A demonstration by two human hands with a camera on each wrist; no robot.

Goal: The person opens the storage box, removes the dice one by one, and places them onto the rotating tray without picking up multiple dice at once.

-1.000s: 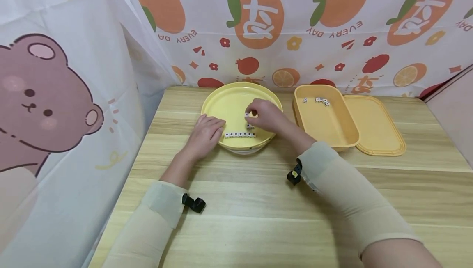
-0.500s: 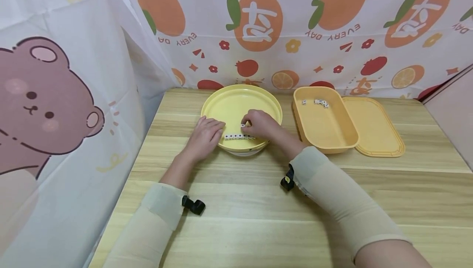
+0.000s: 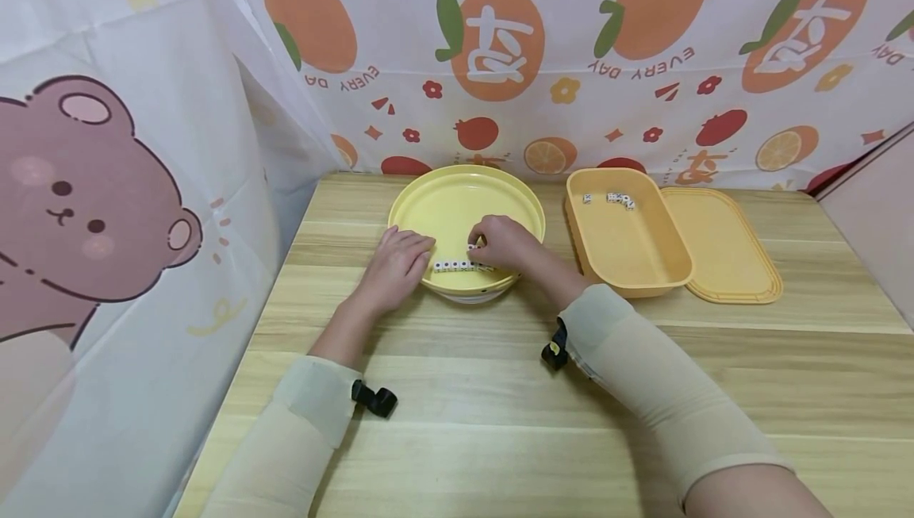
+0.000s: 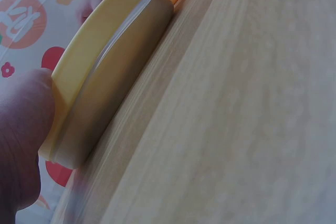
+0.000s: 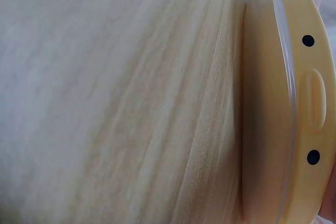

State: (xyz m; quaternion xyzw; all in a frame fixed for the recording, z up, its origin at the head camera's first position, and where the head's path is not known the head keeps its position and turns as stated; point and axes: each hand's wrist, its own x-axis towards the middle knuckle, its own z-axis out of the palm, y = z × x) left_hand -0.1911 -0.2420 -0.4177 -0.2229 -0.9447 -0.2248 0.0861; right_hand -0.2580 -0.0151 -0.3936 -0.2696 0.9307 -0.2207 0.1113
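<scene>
My right hand [image 3: 505, 242] pinches a small white die [image 3: 472, 247] between thumb and fingertips, low over the round yellow lid [image 3: 457, 199]. Just in front of it, near the lid's front rim, several white dice [image 3: 455, 266] stand in a straight row; the right end of the row is partly covered by the hand. My left hand [image 3: 398, 264] rests on the lid's left rim with its fingers fairly straight. In the left wrist view the thumb [image 4: 29, 100] touches the side of the round yellow container [image 4: 113, 72]. The right wrist view shows the container's side [image 5: 268, 108] but not the held die.
To the right stands an orange rectangular box [image 3: 635, 240] with several dice [image 3: 620, 198] at its back end. Its flat orange lid [image 3: 728, 244] lies beside it on the wooden table [image 3: 457, 399]. A printed cloth [image 3: 400, 26] hangs behind.
My right hand has come slightly toward me and left, bringing the pinched die close behind the row. The left hand has stayed on the rim.
</scene>
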